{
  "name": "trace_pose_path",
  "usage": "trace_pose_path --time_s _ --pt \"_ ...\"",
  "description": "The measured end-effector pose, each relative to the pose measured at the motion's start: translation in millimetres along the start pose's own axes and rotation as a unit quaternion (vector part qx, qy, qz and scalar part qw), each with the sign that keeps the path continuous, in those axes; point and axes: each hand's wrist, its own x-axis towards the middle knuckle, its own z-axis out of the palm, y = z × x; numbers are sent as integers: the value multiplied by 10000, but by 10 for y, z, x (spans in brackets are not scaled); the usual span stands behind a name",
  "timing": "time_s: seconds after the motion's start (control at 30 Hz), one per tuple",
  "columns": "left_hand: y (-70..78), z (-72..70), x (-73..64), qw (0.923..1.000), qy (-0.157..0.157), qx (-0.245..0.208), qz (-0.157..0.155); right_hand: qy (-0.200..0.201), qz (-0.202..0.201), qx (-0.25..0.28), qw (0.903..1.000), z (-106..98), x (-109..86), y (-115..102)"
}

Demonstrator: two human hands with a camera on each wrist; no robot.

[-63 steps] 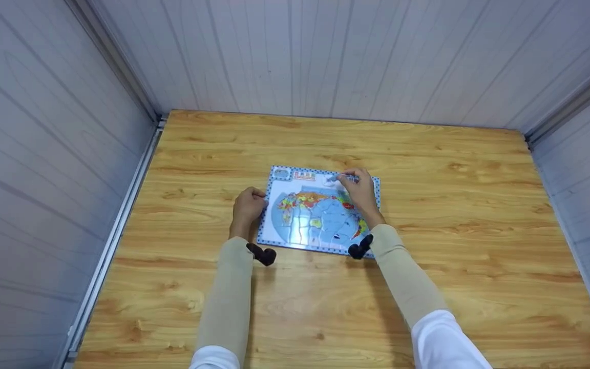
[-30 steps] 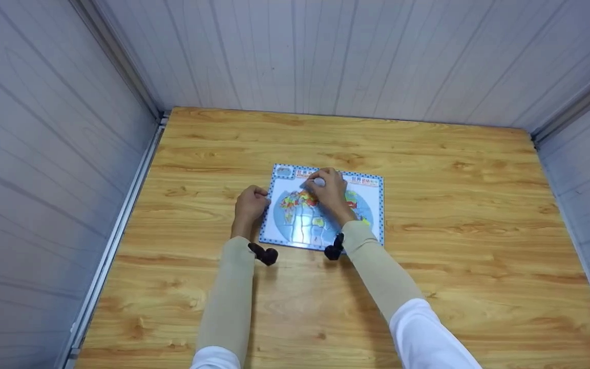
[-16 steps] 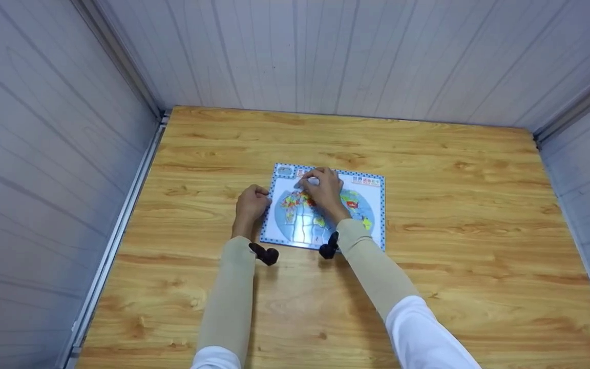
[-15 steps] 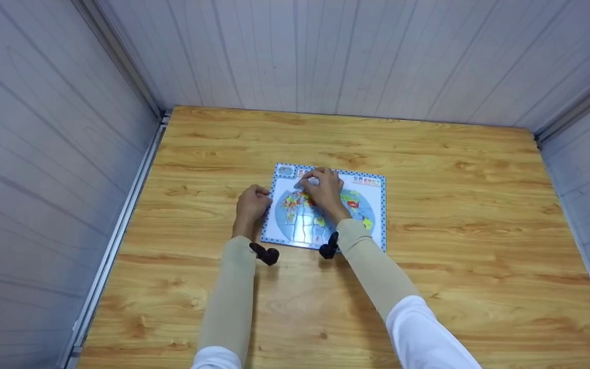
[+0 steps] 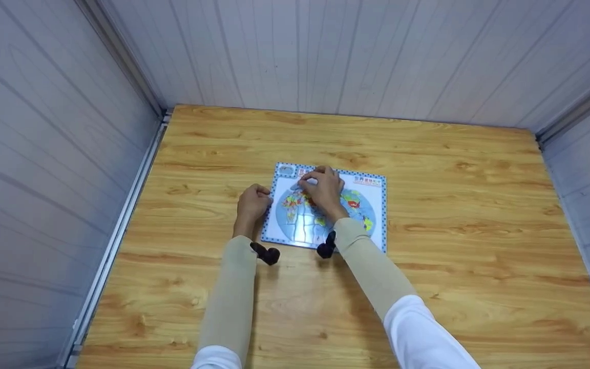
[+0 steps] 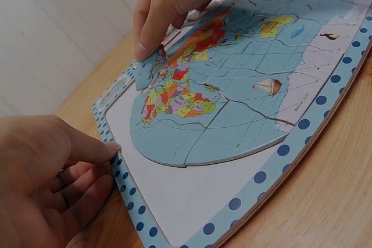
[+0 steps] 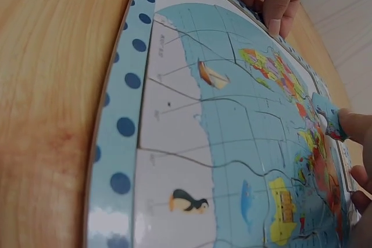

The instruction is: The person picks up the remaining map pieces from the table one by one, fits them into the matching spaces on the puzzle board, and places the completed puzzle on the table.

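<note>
A world map jigsaw puzzle board with a blue dotted border lies flat on the wooden table. My left hand is at its left edge. In the left wrist view the thumb touches the dotted border, and the other fingers curl against the edge. Between thumb and fingers, my right hand pinches a light-blue puzzle piece at the map's upper left. That piece stands tilted over the edge of the joined map. The right hand covers the upper middle of the map.
Bare wooden table surrounds the board. Pale panel walls stand at the back and both sides. A black wrist mount projects from each beige sleeve.
My right hand has carried the piece leftward from the board's upper right to the map's upper left. Over the last half second it barely moves. The left hand stays at the left edge.
</note>
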Motion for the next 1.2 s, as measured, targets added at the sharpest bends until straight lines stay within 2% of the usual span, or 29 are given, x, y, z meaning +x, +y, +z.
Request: trace_pose_path --time_s 0.43,0.7,1.2 --pt "7 1 -14 9999 -12 -108 -52 25 3 -322 9995 5 3 -44" --pt "12 7 -9 9999 83 42 78 73 -58 -406 9991 23 -16 -28" --pt "5 14 -2 9999 32 -134 -88 -90 -248 -572 9980 9 -5 27"
